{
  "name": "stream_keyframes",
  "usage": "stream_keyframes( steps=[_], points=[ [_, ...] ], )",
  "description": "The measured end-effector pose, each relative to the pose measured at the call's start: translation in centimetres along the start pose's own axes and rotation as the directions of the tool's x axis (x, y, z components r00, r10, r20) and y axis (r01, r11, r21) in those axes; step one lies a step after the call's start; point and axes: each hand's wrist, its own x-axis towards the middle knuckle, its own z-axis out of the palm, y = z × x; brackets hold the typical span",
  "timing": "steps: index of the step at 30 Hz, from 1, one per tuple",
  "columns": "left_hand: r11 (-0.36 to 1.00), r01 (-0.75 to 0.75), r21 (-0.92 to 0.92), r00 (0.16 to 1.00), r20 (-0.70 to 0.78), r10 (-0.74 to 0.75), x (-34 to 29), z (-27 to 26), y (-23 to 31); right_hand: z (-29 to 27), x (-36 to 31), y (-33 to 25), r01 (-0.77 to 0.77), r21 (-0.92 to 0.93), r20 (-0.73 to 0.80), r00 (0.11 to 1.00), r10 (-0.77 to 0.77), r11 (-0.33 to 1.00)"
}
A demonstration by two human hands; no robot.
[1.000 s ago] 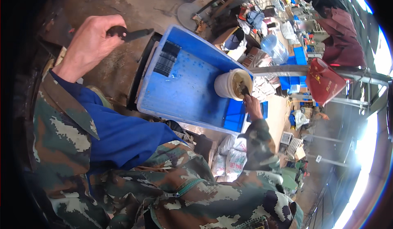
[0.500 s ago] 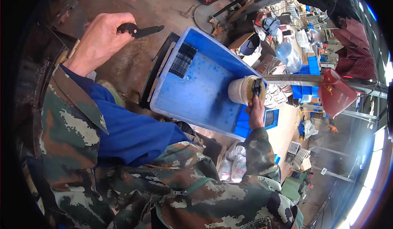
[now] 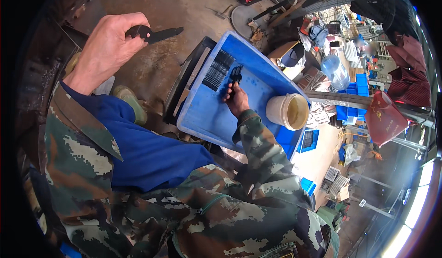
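My left hand (image 3: pixel 105 45) is raised to the left of the blue plastic tub (image 3: pixel 209 115). Its fingers are wrapped round the dark handle of a knife (image 3: pixel 166 35), whose black blade points to the right. Over the tub, my right hand (image 3: pixel 238 100) pinches a small black pronged piece (image 3: pixel 236 75); its exact kind cannot be made out. Just beyond that hand, a neat batch of thin black pieces (image 3: pixel 218 70) lies in the tub's far left corner. A whitish bucket (image 3: pixel 278 110) with a yellowish inside stands in the tub's right end.
Under the tub's left side is a dark stand (image 3: pixel 189 80). Farther off are an open cardboard box (image 3: pixel 287 53), a clear water jug (image 3: pixel 335 71) and a metal pole (image 3: pixel 340 97) with a red funnel-shaped object (image 3: pixel 384 117). A small blue tray (image 3: pixel 308 141) sits beyond the tub's right end.
My right hand has moved left from the bucket to beside the batch of black pieces, carrying the black pronged piece. My left hand stays nearly in place with the knife.
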Motion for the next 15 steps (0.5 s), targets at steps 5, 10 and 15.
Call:
stream_keyframes(
  steps=[5, 10, 15],
  points=[
    [1.000, 0.001, -0.008, 1.000, -0.019, -0.001, 0.2, 0.0, 0.6, 0.7, 0.8, 0.2, 0.030, -0.174, 0.022, 0.999, -0.027, 0.984],
    [0.998, -0.055, 0.019, 0.998, 0.020, 0.055, 0.4, -0.4, 0.1, 1.0, 1.6, -0.7, -0.060, -0.311, 0.097, 0.991, 0.094, 0.948],
    [0.999, -0.039, 0.007, 0.999, 0.001, 0.039, 0.5, 0.2, 0.0, 0.3, 1.3, -1.3, -0.059, -0.361, 0.148, 0.982, 0.120, 0.931]
  ],
)
